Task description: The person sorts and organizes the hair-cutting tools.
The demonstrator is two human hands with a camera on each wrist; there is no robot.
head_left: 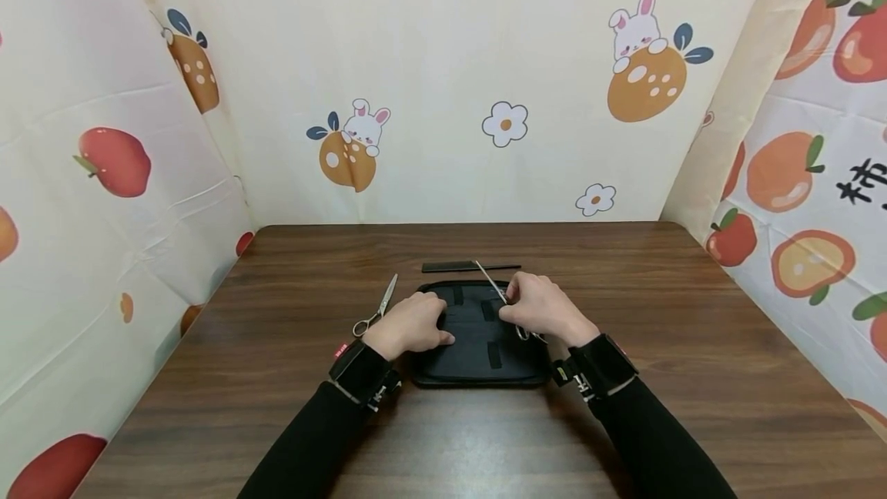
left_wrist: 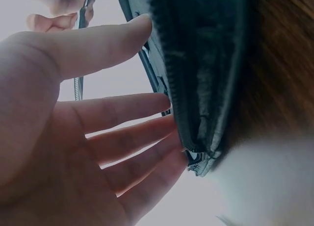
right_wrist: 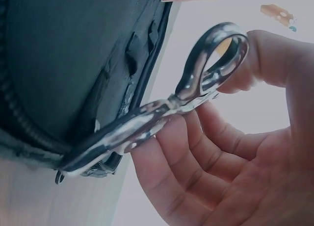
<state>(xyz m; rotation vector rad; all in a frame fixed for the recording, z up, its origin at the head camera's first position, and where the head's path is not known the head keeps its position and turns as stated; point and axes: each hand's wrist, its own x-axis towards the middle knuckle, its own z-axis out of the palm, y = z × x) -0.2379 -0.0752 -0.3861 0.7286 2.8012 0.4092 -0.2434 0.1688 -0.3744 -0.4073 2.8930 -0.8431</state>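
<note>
A black zip case lies spread on the table, with dark straps across its inside. My left hand is at the case's left side; its fairly straight fingers and thumb touch the zipped edge. Over the case's right half, my right hand pinches a pair of silver scissors, the blades pointing up and away to the left. Teeth show along a blade in the left wrist view. Another pair of scissors rests on the table beside my left hand.
Behind the case lies a black comb with a thin tail. All this is on a brown wood-grain table. Fruit-printed cloth hangs behind the table and along both sides.
</note>
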